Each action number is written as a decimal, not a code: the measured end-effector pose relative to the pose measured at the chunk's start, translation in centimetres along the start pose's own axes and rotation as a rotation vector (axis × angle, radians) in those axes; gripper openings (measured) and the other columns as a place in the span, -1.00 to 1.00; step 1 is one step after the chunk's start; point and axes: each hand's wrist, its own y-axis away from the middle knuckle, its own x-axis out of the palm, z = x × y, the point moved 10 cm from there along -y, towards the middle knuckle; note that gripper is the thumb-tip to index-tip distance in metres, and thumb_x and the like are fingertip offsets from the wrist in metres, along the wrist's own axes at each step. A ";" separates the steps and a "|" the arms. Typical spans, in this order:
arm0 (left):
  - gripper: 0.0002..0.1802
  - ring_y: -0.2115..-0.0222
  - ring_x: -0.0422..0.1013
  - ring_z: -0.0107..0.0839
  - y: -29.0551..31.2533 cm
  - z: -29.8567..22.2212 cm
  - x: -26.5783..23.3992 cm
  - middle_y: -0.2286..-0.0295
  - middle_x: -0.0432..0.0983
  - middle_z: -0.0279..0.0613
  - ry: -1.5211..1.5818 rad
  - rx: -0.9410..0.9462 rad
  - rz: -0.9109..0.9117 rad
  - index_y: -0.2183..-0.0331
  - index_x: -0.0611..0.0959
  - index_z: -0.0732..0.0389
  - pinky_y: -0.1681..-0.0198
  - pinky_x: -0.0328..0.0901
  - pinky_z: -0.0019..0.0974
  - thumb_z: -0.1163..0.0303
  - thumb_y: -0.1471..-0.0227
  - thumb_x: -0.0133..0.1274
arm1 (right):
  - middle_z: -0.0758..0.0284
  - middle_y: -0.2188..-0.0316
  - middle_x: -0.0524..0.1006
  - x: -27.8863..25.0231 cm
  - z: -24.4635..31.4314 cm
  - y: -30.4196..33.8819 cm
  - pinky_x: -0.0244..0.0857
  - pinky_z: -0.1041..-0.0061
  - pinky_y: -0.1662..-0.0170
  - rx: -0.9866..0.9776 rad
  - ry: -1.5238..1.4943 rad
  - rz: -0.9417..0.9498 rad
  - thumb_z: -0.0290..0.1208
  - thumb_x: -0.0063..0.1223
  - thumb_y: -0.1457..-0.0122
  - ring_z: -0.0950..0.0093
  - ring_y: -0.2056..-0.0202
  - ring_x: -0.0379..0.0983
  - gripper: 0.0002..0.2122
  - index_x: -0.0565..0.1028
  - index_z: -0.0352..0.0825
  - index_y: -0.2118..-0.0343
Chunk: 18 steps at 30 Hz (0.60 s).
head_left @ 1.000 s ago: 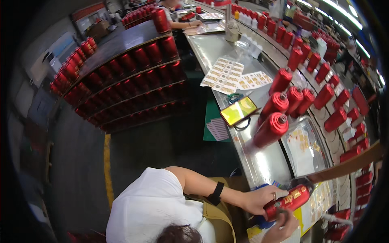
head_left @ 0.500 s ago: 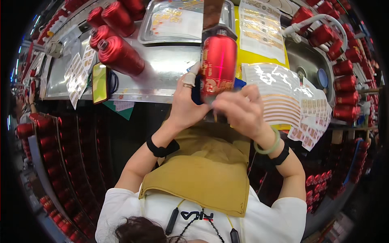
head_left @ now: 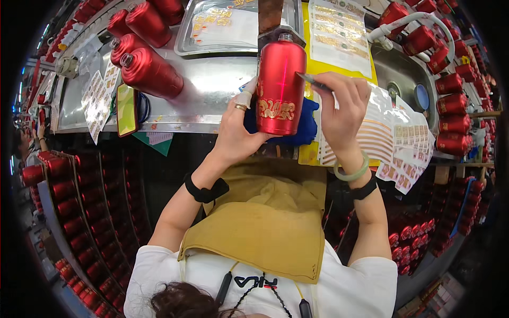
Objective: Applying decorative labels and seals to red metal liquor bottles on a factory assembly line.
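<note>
My left hand (head_left: 233, 130) grips a red metal bottle (head_left: 281, 74) from its left side, thumb near the gold label low on the bottle. A thin red light line runs down the bottle's front. My right hand (head_left: 342, 108) is on the bottle's right side and pinches a small dark pointed tool (head_left: 310, 79) whose tip touches the bottle. A blue cloth (head_left: 308, 126) lies under the bottle on the steel bench (head_left: 212, 90).
Sheets of gold stickers (head_left: 395, 140) lie right of my hands and a steel tray (head_left: 233, 26) sits behind. Red bottles (head_left: 151, 71) lie at left beside a green flat device (head_left: 126, 108). More bottles (head_left: 450, 100) crowd the right; racks (head_left: 69, 212) hold others below.
The view has swung from a side look along the bench to straight down. My right hand has slid off the bottle's front to its right side, uncovering the gold label.
</note>
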 end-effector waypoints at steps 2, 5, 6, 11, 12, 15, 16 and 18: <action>0.11 -0.08 0.42 -0.03 -0.1 0.3 0.0 -0.06 0.49 0.09 -0.008 0.008 -0.010 -0.33 0.28 0.27 -0.18 0.31 -0.13 0.40 0.24 0.47 | 0.41 0.32 0.65 1.3 3.4 2.0 0.24 0.40 0.17 -0.171 -0.194 0.129 -0.55 0.22 -0.04 0.41 0.37 0.43 -0.86 0.65 -0.17 0.34; 0.12 -0.06 0.43 -0.06 0.0 0.5 -0.3 -0.06 0.49 0.08 0.043 0.002 -0.052 -0.31 0.33 0.27 -0.17 0.32 -0.13 0.39 0.29 0.51 | 0.43 0.34 0.62 0.7 6.9 1.6 0.26 0.39 0.20 -0.193 -0.379 0.263 -0.45 0.34 0.01 0.42 0.41 0.44 -0.78 0.61 -0.19 0.25; 0.12 -0.06 0.43 -0.06 0.1 0.0 -0.2 -0.06 0.49 0.08 0.044 -0.001 -0.048 -0.31 0.33 0.27 -0.17 0.32 -0.13 0.39 0.29 0.51 | 0.42 0.36 0.61 1.6 5.9 0.9 0.27 0.38 0.21 -0.089 -0.354 0.295 -0.43 0.37 0.03 0.40 0.40 0.44 -0.74 0.60 -0.19 0.23; 0.17 -0.01 0.44 -0.05 0.2 -3.5 -1.3 -0.02 0.52 0.04 -0.139 0.130 -0.140 -0.28 0.36 0.27 -0.15 0.32 -0.11 0.36 0.39 0.57 | 0.50 0.32 0.64 0.2 2.6 -0.2 0.12 0.49 0.11 -0.159 -0.027 0.033 -0.54 0.30 0.05 0.51 0.37 0.45 -0.80 0.62 -0.17 0.32; 0.17 -0.01 0.44 -0.03 0.2 -3.4 -1.5 -0.01 0.52 0.05 -0.087 0.112 -0.160 -0.28 0.35 0.28 -0.15 0.31 -0.09 0.37 0.38 0.56 | 0.48 0.32 0.64 0.4 4.3 0.6 0.16 0.46 0.13 -0.182 -0.175 0.134 -0.51 0.32 0.03 0.50 0.37 0.45 -0.80 0.63 -0.16 0.30; 0.11 -0.06 0.42 0.03 -0.1 -0.5 0.0 -0.05 0.49 0.14 -0.016 -0.057 -0.074 -0.28 0.33 0.34 -0.20 0.27 -0.06 0.38 0.30 0.51 | 0.42 0.35 0.63 1.3 6.1 1.1 0.26 0.37 0.18 -0.085 -0.394 0.311 -0.44 0.38 -0.01 0.43 0.37 0.46 -0.78 0.64 -0.19 0.25; 0.10 -0.09 0.42 0.04 -0.1 -0.9 0.0 -0.06 0.48 0.16 -0.141 0.004 -0.089 -0.28 0.33 0.35 -0.22 0.26 -0.07 0.37 0.28 0.50 | 0.41 0.36 0.63 1.6 3.7 0.6 0.26 0.37 0.17 0.046 -0.331 0.234 -0.47 0.35 -0.01 0.37 0.39 0.45 -0.79 0.64 -0.22 0.25; 0.09 -0.10 0.40 0.05 0.5 -2.3 -0.8 -0.07 0.48 0.17 -0.219 0.085 -0.097 -0.28 0.32 0.36 -0.23 0.24 -0.05 0.36 0.27 0.50 | 0.41 0.36 0.64 0.3 0.7 -0.7 0.24 0.37 0.20 0.047 -0.088 0.078 -0.49 0.33 -0.02 0.35 0.40 0.42 -0.82 0.65 -0.24 0.27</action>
